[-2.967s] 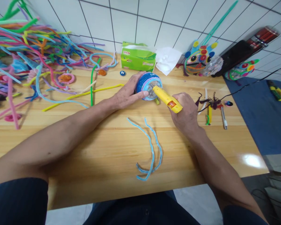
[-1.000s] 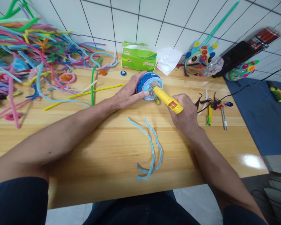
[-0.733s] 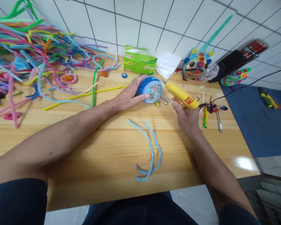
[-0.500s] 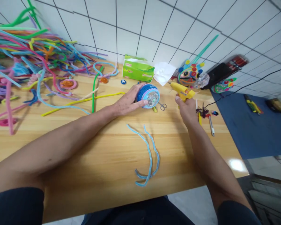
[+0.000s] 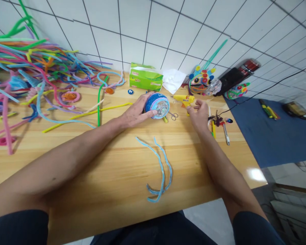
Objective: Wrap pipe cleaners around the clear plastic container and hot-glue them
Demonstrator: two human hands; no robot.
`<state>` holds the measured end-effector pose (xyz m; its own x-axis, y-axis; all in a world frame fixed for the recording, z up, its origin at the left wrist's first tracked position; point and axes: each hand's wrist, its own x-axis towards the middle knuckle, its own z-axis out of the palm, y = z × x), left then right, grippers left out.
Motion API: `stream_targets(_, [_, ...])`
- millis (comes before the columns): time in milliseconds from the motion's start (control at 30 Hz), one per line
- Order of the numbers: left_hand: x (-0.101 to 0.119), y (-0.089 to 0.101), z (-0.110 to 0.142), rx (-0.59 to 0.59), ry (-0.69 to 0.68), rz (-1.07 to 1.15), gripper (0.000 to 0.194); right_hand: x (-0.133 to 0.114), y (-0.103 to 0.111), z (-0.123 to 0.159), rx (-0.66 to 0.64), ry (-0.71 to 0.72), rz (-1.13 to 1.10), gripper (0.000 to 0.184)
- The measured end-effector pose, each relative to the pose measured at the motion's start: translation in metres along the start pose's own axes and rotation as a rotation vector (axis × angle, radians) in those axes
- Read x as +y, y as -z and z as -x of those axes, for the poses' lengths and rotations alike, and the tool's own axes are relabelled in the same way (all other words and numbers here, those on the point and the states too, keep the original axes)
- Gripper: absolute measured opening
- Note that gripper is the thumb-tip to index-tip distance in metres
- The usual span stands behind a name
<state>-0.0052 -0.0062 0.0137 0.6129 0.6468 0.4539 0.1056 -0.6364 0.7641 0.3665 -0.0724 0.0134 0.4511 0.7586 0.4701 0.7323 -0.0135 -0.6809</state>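
Observation:
My left hand (image 5: 136, 110) is wrapped round a cup-like round thing (image 5: 160, 106) bound in blue, purple and light blue pipe cleaners, its greyish end tilted towards me. A yellow glue gun (image 5: 184, 98) is on the table to the right, with its nozzle pointing left. Just beside its handle is my right hand (image 5: 198, 114), fingers apart and curled; it no longer grips the gun, though the thumb stays close to it. Scissors (image 5: 173, 115) lie between the wrapped thing and the glue gun. Two light blue pipe cleaners (image 5: 161, 166) lie curved on the table in front of me.
A heap of coloured pipe cleaners (image 5: 35, 68) fills the left. Along the wall stand a green tissue pack (image 5: 146, 77), a white paper (image 5: 173, 81), a decorated figure (image 5: 201, 81) and a dark bottle (image 5: 234, 79). A pen (image 5: 226, 134) and a black cord (image 5: 257, 90) are at right.
My right hand has lowered the glue gun onto the table and loosened its fingers from it. My left hand still holds the wrapped thing. The whole view has shifted slightly.

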Motion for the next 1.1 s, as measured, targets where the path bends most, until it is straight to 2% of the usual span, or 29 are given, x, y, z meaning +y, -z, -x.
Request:
stream_targets(100, [0.000, 0.001, 0.001, -0.001, 0.009, -0.005, 0.103, -0.015, 0.017, 0.029, 0.079, 0.196, -0.003, 0.055])
stream_targets(167, [0.001, 0.003, 0.001, -0.010, 0.021, -0.016, 0.104, -0.028, 0.022, 0.052, 0.076, 0.295, -0.006, 0.045])
stream_targets(267, [0.003, 0.005, 0.003, -0.015, 0.042, -0.044, 0.112, -0.043, 0.018, 0.076, -0.022, 0.414, -0.012, 0.035])
stream_targets(367, [0.004, 0.005, 0.006, -0.001, 0.090, -0.056, 0.119, -0.048, 0.012, 0.084, -0.132, 0.476, -0.069, 0.022])
stream_targets(467, [0.001, 0.005, 0.007, 0.020, 0.113, -0.042, 0.120, -0.049, 0.012, 0.082, -0.200, 0.466, -0.114, 0.017])
stream_targets(633, [-0.004, 0.007, 0.010, 0.008, 0.136, -0.004, 0.114, -0.051, 0.015, 0.081, -0.284, 0.349, -0.079, 0.020])
stream_targets(767, [-0.006, 0.009, 0.012, 0.018, 0.141, 0.002, 0.110, -0.053, 0.015, 0.080, -0.368, 0.331, -0.069, 0.021])
stream_targets(1000, [-0.007, 0.009, 0.017, 0.014, 0.124, 0.005, 0.113, -0.056, 0.014, 0.086, -0.369, 0.335, -0.117, 0.025])
stream_targets(1100, [-0.010, 0.010, 0.020, 0.007, 0.119, 0.023, 0.112, -0.064, 0.018, 0.092, -0.424, 0.340, -0.146, 0.026])
